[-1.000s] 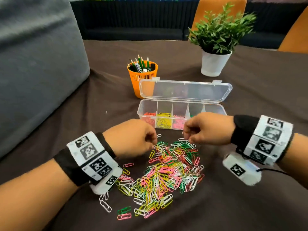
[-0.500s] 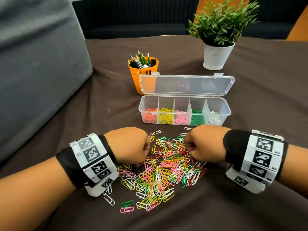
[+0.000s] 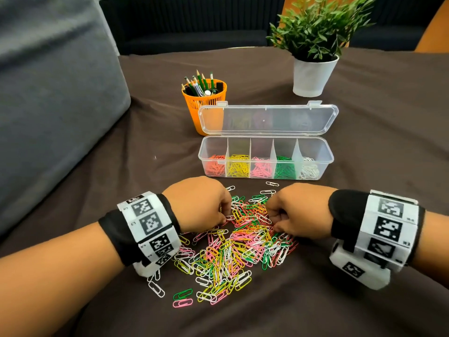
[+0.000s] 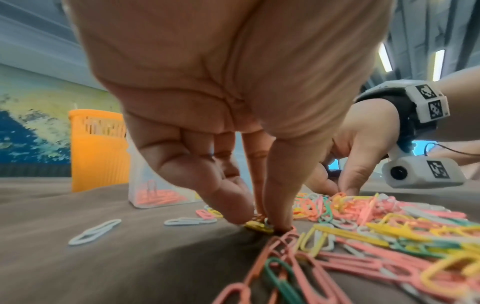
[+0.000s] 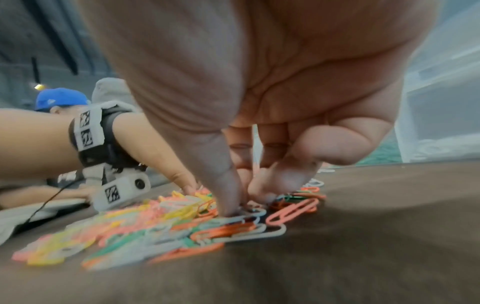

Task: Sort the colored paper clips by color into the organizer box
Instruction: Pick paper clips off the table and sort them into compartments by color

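We see the left hand [image 3: 198, 204] curled knuckles-up at the near-left edge of the pile of paper clips [image 3: 239, 242], its thumb and fingertips [image 4: 239, 214] drawn together on a small yellow clip [image 4: 259, 226] that lies pressed against the cloth. The right hand [image 3: 300, 210] is curled the same way at the far-right edge of the pile; in the right wrist view its thumb and fingertips [image 5: 231, 207] meet down on a pale white clip [image 5: 249, 212], though we cannot tell whether the clip is truly pinched or only pressed. Both wrists wear black bands faced with white blocks of printed square markers.

The pile itself is a loose tangle of thin, glossy, plastic-coated wire loops — pink, yellow, green, white and orange — spread flat between the hands and toward us, with a few strays lying apart at its edges. It rests on a dark brown tablecloth [image 3: 364, 132], matte and softly creased.

Just beyond the hands stands the organizer box [image 3: 326, 158], a long clear plastic tray with rounded corners and thin dividers. Its five compartments hold, from left to right, orange, yellow, pink, green and white clips. Its hinged lid [image 3: 267, 120] stands open behind it — clear and smooth.

Behind the box's left end is an orange mesh-sided pencil cup [image 3: 206, 103] bristling with pencils, and farther right a leafy plant in a smooth white tapered pot [image 3: 312, 77]. A grey fabric cushion [image 3: 53, 98] fills the left.
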